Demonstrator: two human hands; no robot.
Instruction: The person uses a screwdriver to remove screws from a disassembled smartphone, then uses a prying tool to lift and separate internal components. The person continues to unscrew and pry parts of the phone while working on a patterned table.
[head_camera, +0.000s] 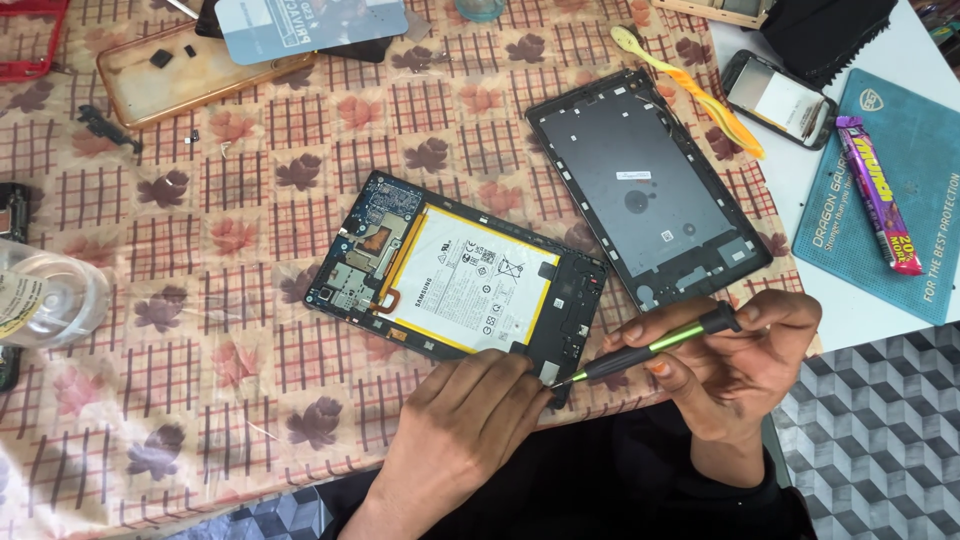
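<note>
An opened tablet (455, 275) is laid flat at centre of the patterned tablecloth (200, 330), white battery and circuit boards exposed. Its near-right corner is pressed by the left hand (470, 410), fingers held together on the frame edge. A black-and-green screwdriver (650, 347) is pinched by the right hand (725, 360), thumb and fingers closed round the handle; the tip is set at that same corner, just beside the left fingertips (535, 385). Tablet thus lies above-left of both hands, touched only at that corner. The detached back cover (645, 190) is laid just right of the tablet. An orange pry tool (690, 88) and a phone (778, 98) are seen further off, upper right.
</note>
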